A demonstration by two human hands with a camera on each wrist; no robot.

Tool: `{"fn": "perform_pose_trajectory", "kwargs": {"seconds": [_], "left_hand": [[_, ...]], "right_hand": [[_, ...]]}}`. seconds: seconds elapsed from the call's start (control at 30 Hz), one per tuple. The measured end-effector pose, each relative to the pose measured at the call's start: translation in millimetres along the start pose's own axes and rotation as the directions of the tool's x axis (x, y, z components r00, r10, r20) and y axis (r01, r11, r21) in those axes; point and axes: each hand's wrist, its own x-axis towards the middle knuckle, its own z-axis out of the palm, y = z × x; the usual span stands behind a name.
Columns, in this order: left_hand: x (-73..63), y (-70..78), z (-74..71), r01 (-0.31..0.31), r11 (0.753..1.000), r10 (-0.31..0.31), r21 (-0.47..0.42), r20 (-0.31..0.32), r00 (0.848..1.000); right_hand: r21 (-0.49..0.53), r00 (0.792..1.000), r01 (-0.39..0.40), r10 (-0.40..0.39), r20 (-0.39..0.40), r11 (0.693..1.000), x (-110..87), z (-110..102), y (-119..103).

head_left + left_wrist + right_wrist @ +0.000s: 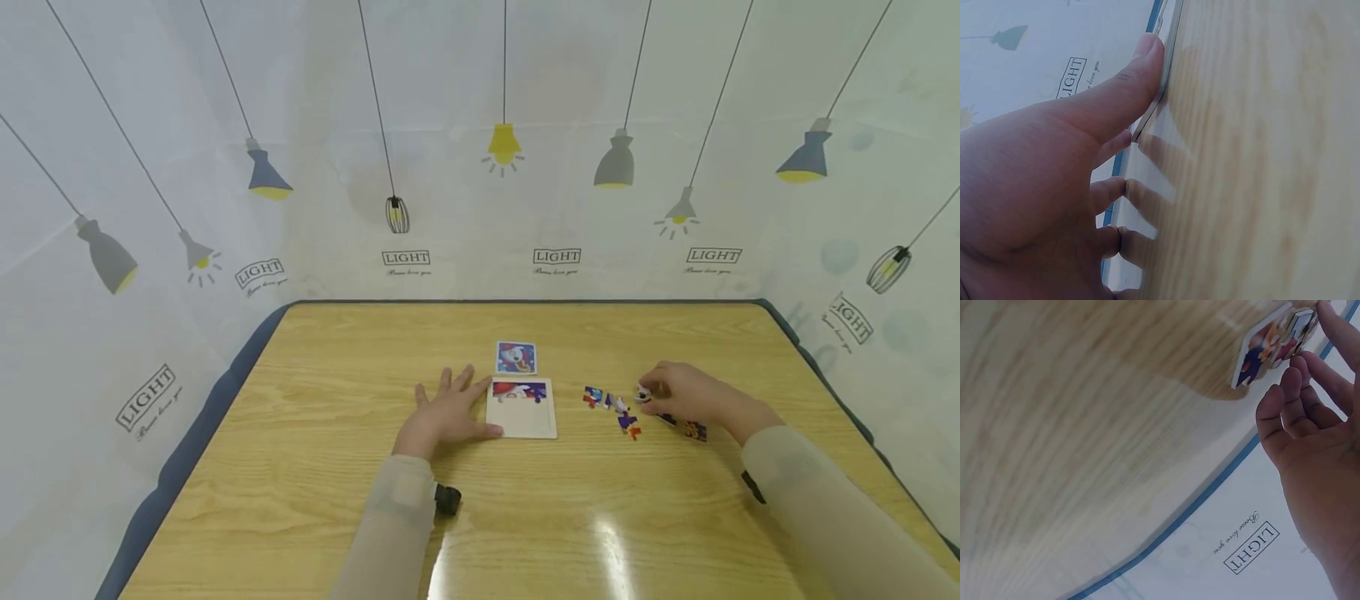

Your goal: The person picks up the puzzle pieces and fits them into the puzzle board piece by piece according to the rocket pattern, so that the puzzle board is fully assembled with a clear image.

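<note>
A pale square puzzle tray [522, 422] lies on the table, with a strip of joined jigsaw pieces [516, 390] along its far side. My left hand [447, 415] rests beside it with fingers spread, the thumb and a fingertip touching its left edge. In the left wrist view, the thumb [1129, 87] lies along the tray's edge. My right hand [693, 397] pinches a jigsaw piece [642, 394] between thumb and fingertips, over loose pieces. The right wrist view catches this held piece [1300, 330] near the fingertips, close to another colourful piece [1258, 351].
Behind the tray lies a square picture card [516, 357] with a white cartoon figure. Loose jigsaw pieces [628, 427] are scattered right of the tray, and a darker one [695, 431] lies below the right hand. Curtains printed with lamps surround the wooden table [360, 350].
</note>
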Motion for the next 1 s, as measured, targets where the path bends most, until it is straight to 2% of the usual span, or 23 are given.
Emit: {"fn": "perform_pose_trajectory", "kwargs": {"seconds": [0.23, 0.43, 0.63, 0.8, 1.0], "left_hand": [[1.6, -1.7, 2.1, 0.002, 1.000, -0.002, -0.013, 0.006, 1.000], [0.6, 0.4, 0.4, -0.008, 1.000, 0.008, -0.003, -0.001, 1.000], [-0.2, 1.1, -0.3, -0.008, 1.000, 0.008, 0.001, -0.002, 1.000], [-0.5, 0.8, -0.6, -0.010, 1.000, 0.010, -0.014, -0.002, 1.000], [7.4, -6.6, 4.9, -0.004, 0.999, 0.004, -0.037, 0.003, 1.000]], "right_hand": [[0.115, 0.999, -0.050, 0.050, 0.002, 0.992, 2.2, 3, 4], [0.144, 0.998, -0.059, 0.059, 0.003, 0.988, 3.7, -2, 0], [0.109, 0.999, -0.012, 0.016, -0.035, 0.994, 9.6, -22, -22], [0.073, 0.996, 0.037, -0.031, -0.078, 0.997, 22.0, -38, -45], [0.058, 0.995, 0.054, -0.049, -0.082, 0.997, 39.0, -47, -77]]}}
